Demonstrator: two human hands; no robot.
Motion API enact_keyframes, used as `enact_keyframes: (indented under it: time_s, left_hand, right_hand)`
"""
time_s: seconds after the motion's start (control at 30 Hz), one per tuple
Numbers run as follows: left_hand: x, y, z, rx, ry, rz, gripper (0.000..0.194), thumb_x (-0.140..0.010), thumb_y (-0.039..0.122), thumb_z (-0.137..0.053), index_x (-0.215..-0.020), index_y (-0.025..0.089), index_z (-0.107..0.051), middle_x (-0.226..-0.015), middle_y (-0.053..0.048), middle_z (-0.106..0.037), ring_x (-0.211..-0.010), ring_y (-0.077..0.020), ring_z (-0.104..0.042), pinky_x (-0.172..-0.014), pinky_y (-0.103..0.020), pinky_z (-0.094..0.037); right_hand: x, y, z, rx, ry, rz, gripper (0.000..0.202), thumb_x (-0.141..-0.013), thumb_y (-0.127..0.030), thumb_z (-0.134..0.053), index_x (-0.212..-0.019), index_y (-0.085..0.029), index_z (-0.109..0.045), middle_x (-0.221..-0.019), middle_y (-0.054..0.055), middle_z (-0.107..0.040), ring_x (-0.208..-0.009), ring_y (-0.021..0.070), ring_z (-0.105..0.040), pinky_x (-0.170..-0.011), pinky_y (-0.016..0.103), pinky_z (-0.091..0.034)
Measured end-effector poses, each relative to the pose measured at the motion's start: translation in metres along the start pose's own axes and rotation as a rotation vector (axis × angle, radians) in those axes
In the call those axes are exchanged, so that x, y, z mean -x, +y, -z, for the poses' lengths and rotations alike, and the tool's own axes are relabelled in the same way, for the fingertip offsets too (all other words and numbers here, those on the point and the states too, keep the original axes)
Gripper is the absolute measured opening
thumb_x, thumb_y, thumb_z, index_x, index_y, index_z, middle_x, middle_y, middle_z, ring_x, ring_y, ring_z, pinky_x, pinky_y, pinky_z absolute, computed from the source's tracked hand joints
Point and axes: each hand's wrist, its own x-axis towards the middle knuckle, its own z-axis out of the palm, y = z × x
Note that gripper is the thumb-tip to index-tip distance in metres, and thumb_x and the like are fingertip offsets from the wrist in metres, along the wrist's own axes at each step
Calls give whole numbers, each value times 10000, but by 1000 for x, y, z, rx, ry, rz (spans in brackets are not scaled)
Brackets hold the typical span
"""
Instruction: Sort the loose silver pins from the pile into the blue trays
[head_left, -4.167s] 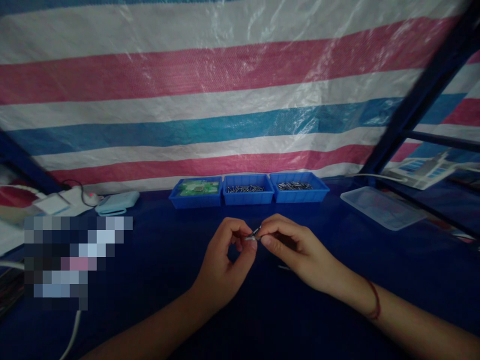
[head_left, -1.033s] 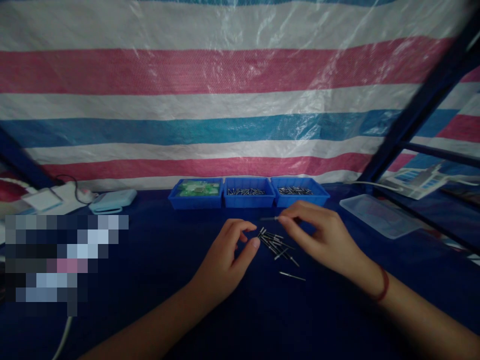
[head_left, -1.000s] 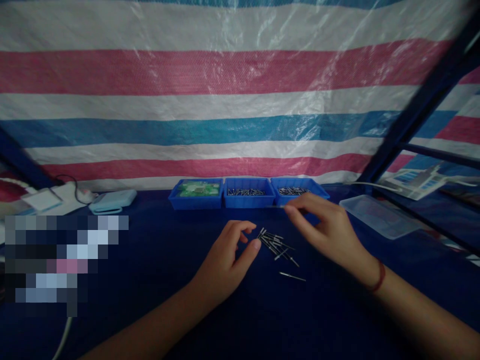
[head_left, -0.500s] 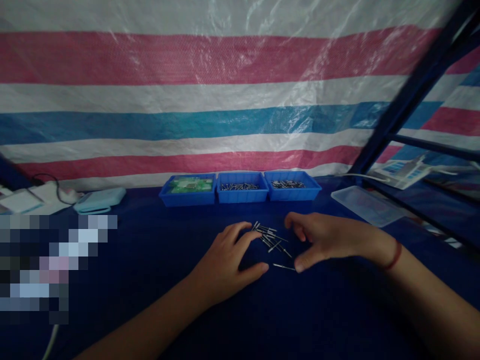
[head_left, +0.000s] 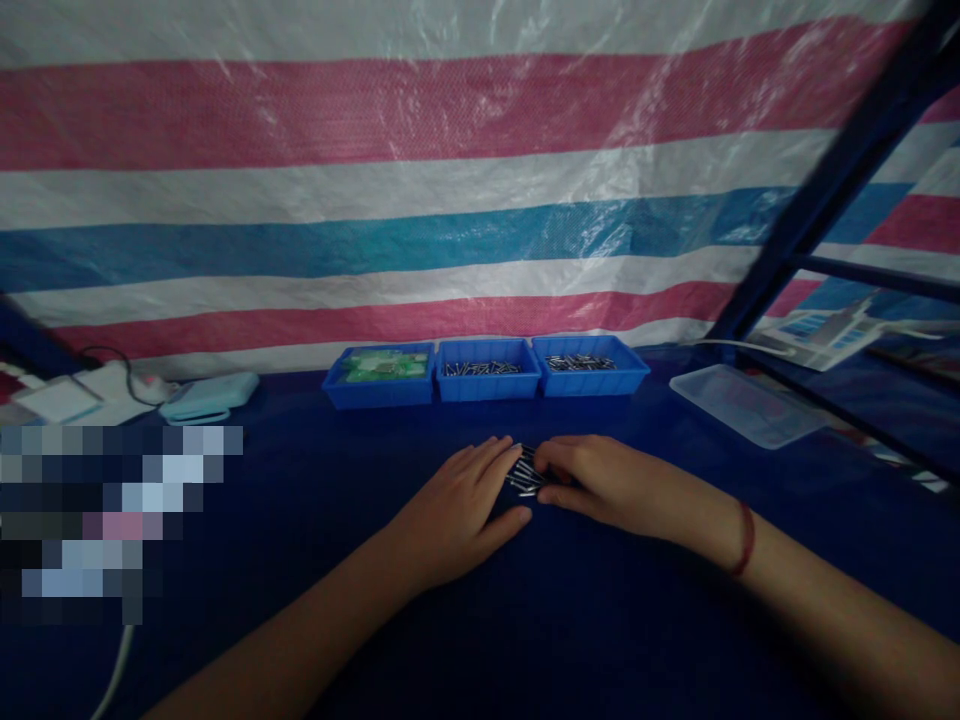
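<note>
A small pile of thin metal pieces (head_left: 526, 472) lies on the dark blue table (head_left: 480, 640) between my two hands. My left hand (head_left: 469, 510) touches the pile's left side, its thumb spread away from the fingers. On the right, my right hand (head_left: 592, 478) curves around the other side, fingertips and thumb against the pieces and apart from each other. Behind them stand three blue bins in a row: the left bin (head_left: 379, 398) holds green packets, while the middle bin (head_left: 489, 388) and right bin (head_left: 596, 384) hold metal pieces.
A translucent lid (head_left: 750, 405) lies at the right near a blue metal frame (head_left: 817, 195). At the left are a light blue case (head_left: 210, 396), a white object (head_left: 75, 395) and cables. A striped sheet (head_left: 420, 240) hangs behind the bins.
My right hand has moved left to the pile, and the gap between my hands is narrower. The spread-out metal pieces are now bunched closer together. The view has shifted slightly.
</note>
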Motion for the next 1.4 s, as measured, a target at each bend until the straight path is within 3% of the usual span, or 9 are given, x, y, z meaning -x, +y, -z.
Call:
enact_keyframes:
  time_s: [0.3, 0.5, 0.73, 0.83, 1.0, 1.13, 1.4]
  left_hand:
    - [4, -2, 1, 17, 85, -9, 291, -897, 187, -446, -1177, 179, -525, -1241, -103, -577, -1183, -224, -511, -1008, -416, -404]
    - [7, -3, 5, 31, 110, -15, 275, -883, 175, -466, -1141, 191, -561, -1173, -76, -601, -1097, -214, -559, -974, -387, -437]
    - [8, 2, 7, 36, 105, 6, 293, -869, 209, -501, -1152, 169, -566, -1174, -90, -595, -1090, -225, -554, -965, -391, -436]
    - [7, 2, 7, 106, 199, 107, 316, -868, 249, -516, -1173, 175, -551, -1163, -86, -595, -1085, -230, -551, -955, -411, -434]
    - [5, 0, 9, 369, 364, 256, 237, -845, 265, -565, -1072, 201, -589, -1030, -41, -634, -947, -185, -605, -844, -352, -486]
    - [6, 4, 13, 555, 412, 220, 166, -838, 253, -581, -997, 214, -613, -992, -12, -642, -917, -150, -608, -814, -293, -482]
    - [7, 14, 21, 537, 501, 125, 58, -842, 188, -574, -846, 201, -631, -847, 15, -621, -777, -106, -574, -713, -224, -456]
  right_hand:
    - [-7, -14, -18, -42, 119, 46, 113, -858, -169, -512, -912, -167, -611, -856, 48, -614, -752, 149, -594, -681, 277, -453]
    - [-8, -6, -11, 7, 242, -117, 166, -838, -181, -498, -948, -172, -621, -887, 52, -623, -784, 167, -600, -714, 301, -451]
    - [-12, 10, -14, 90, 231, -201, 177, -855, -191, -485, -873, -172, -661, -858, 65, -625, -782, 183, -607, -706, 318, -453]
    - [-13, 3, -13, -52, 320, -173, 162, -862, -194, -481, -861, -165, -640, -842, 55, -621, -760, 167, -593, -693, 308, -450]
    - [-11, -21, -13, -563, 360, -104, 155, -883, -278, -489, -898, -174, -603, -824, 25, -633, -735, 131, -578, -650, 257, -447]
    - [-7, -35, -13, -721, 363, -97, 162, -882, -308, -498, -901, -183, -600, -797, 12, -618, -717, 124, -553, -629, 244, -427]
    - [-7, -40, -17, -838, 332, -93, 173, -874, -333, -509, -888, -187, -600, -800, 11, -592, -735, 127, -525, -657, 257, -403]
